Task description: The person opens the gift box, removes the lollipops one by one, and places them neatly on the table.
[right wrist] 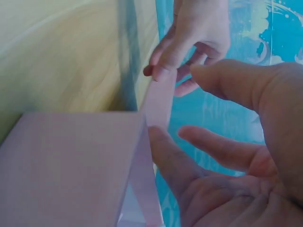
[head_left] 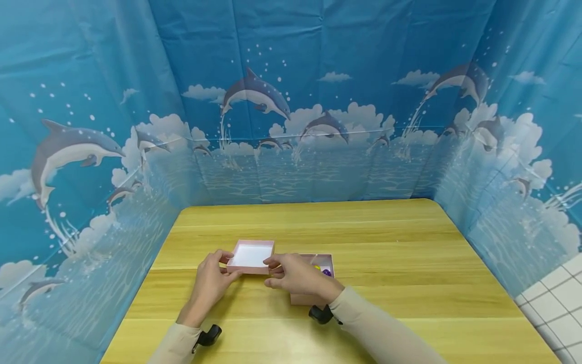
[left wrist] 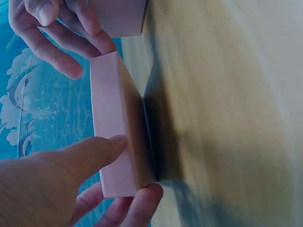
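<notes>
In the head view a shallow pink box lid (head_left: 251, 254), white inside, faces up left of the table's middle. My left hand (head_left: 210, 283) holds its left end, thumb on the near wall and fingers beneath, as the left wrist view shows. My right hand (head_left: 295, 273) is at the lid's right end; the fingers look spread and the thumb stands apart from the lid. Fingertips seem to touch that end. Partly behind my right hand stands a deeper pink box (head_left: 303, 299), holding a shiny yellow item (head_left: 317, 267) and a purple item (head_left: 327, 272).
The wooden table (head_left: 386, 268) has rounded far corners. A blue dolphin-print curtain (head_left: 318, 172) surrounds its back and sides. White tiles (head_left: 554, 298) show at the right. Black wrist straps (head_left: 210, 335) sit at both cuffs.
</notes>
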Available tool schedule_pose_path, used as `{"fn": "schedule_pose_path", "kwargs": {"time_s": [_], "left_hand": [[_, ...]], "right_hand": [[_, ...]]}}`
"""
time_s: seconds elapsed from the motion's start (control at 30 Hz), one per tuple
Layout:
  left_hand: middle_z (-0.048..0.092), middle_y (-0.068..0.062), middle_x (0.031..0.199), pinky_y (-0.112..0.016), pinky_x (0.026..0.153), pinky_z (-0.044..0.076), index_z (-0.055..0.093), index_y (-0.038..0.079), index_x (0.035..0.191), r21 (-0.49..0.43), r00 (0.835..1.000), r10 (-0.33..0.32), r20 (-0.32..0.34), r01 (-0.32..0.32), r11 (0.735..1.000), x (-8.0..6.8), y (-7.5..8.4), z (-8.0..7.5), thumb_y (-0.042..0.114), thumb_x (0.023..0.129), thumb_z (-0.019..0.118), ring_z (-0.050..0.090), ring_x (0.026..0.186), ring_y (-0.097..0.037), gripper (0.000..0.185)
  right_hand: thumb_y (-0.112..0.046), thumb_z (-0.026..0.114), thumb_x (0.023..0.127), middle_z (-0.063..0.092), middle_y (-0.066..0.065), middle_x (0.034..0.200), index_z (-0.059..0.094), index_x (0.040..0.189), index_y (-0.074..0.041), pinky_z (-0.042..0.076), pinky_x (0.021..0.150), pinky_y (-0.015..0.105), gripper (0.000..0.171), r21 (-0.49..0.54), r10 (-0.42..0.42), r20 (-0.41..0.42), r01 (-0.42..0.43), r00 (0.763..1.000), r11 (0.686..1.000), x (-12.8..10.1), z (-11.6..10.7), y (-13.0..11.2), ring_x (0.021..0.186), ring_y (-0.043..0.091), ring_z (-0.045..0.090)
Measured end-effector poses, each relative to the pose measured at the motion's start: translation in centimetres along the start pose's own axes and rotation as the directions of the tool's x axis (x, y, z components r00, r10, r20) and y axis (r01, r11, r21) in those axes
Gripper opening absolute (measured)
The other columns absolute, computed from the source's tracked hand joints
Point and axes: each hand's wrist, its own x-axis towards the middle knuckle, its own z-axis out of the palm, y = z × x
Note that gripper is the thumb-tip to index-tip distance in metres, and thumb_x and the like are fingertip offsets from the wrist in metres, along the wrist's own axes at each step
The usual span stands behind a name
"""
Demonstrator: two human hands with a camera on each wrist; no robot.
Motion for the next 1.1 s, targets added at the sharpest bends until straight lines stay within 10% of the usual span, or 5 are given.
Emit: {"fn": "schedule_pose_path", "kwargs": {"time_s": [0.4,0.63,1.1], "left_hand": [[0.077,-0.012,0.107,-0.038,0.076,0.065,0.068,-0.004,0.150,0.115,0.998,0.010,0.066,-0.018,0.993,-1.3,-0.4,-0.2,0.012,0.090,0.104,0.079,0.092,-0.022,0.072],[0.074,-0.023,0.131,-0.047,0.083,0.063,0.071,0.001,0.152,0.192,0.997,0.044,0.064,-0.055,0.980,-1.5,0.2,-0.3,0.021,0.090,0.104,0.072,0.098,-0.028,0.073],[0.065,-0.016,0.151,-0.055,0.102,0.065,0.067,0.014,0.157,0.068,0.971,0.222,0.092,-0.229,0.971,-1.1,3.8,2.2,0.027,0.095,0.101,0.069,0.129,-0.039,0.072]], "right_hand": [[-0.026,0.083,0.111,0.084,0.014,0.136,0.074,0.150,0.000,0.066,0.109,0.036,0.048,-0.029,0.009,0.046,-0.007,0.999,1.000,-0.2,0.4,-0.1,0.128,0.025,0.080],[-0.023,0.082,0.113,0.081,0.015,0.145,0.074,0.152,0.000,0.067,0.108,0.033,0.046,-0.010,0.014,0.034,-0.014,0.999,1.000,-0.6,0.3,-0.2,0.129,0.025,0.081],[-0.017,0.079,0.114,0.080,0.019,0.145,0.077,0.147,-0.004,0.070,0.102,0.040,0.036,-0.038,-0.059,-0.063,0.057,0.996,0.998,-1.5,-2.2,1.0,0.124,0.029,0.083]]}}
